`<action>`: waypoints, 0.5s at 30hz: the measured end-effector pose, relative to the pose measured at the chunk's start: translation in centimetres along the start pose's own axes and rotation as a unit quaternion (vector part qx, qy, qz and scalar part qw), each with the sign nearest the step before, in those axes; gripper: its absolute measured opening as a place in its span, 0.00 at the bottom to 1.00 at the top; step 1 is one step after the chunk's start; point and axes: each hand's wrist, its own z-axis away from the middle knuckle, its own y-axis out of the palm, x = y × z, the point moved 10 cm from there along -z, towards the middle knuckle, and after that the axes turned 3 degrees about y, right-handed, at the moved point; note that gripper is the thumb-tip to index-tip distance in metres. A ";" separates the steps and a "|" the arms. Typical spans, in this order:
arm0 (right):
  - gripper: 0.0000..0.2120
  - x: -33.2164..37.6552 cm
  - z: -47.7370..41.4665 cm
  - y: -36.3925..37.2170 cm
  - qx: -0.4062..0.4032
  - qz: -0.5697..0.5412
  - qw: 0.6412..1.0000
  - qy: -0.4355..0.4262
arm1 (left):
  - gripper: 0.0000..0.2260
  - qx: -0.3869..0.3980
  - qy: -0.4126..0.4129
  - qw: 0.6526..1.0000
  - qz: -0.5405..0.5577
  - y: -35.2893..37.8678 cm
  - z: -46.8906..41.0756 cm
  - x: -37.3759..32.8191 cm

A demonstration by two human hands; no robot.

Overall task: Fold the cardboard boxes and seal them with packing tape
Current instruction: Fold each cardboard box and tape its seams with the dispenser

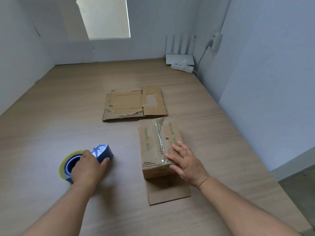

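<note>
Bench [51,116]: wood-grain top, walls on three sides. Both your forearms reach in from the near edge, well apart. Your right hand [187,162] lies palm-down on the near right part of the folded box [153,142], fingers straight and spread, fingertips by the centre seam, thumb hanging over the near top edge. Your left hand [87,167] is curled over the blue tape dispenser [104,153] and grips it from above; the dispenser sits on the bench to the left of the box, apart from it, nose pointing away from you. Flattened cardboard [129,103]: lies flat just beyond the box, torn along its near edge, patches of old tape on the right panel. Box: stands closed on top, long axis running away from you, clear tape down the seam, green print on either side, corrugation torn at the near end; one flap [168,191] lies open on the bench toward you. Yellowish tape roll [64,165] sits at the dispenser's near left end.
</note>
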 end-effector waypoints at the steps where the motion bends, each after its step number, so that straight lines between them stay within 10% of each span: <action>1: 0.19 -0.1 -0.1 0.1 0.005 -0.001 1.000 0.005 | 0.27 -0.004 -0.017 1.000 0.012 -0.1 -0.2 0.2; 7: 0.19 -0.8 -0.2 0.8 0.037 -0.012 0.999 0.027 | 0.26 0.045 -0.092 0.995 -0.008 0.9 -0.1 2.2; 15: 0.20 -1.3 -0.1 1.3 0.063 -0.043 0.995 0.065 | 0.21 0.123 0.026 0.991 -0.041 1.9 0.6 2.6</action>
